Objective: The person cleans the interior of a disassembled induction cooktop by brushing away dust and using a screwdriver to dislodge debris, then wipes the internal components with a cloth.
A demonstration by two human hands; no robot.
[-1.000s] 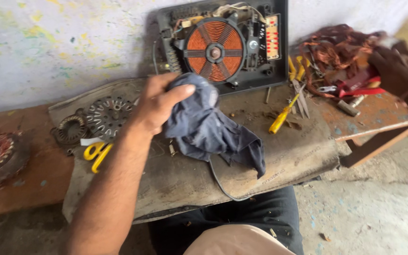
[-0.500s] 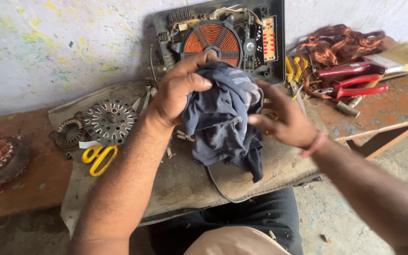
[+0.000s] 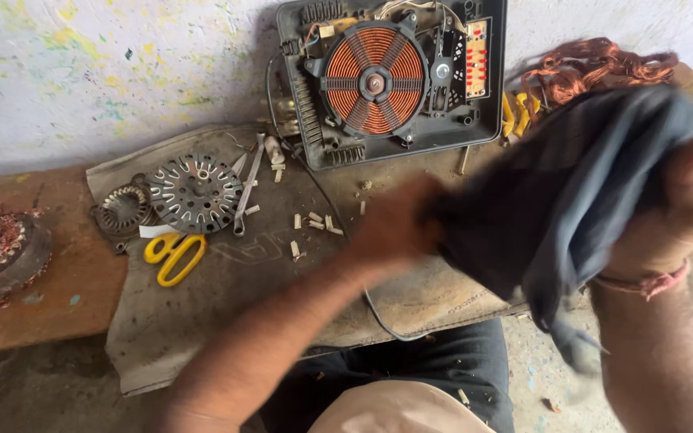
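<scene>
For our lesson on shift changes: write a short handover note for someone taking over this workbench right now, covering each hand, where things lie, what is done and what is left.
Left hand: blurred, gripping the dark blue cloth at its left end.
Right hand: gripping the same cloth at its right side; the cloth is held up above the bench.
On the bench: opened cooktop with its copper coil exposed, leaning on the wall; yellow scissors beside a round metal disc; loose copper wire at the back right.
Done: cooktop cover off.
Left: cloth not yet put down.
</scene>
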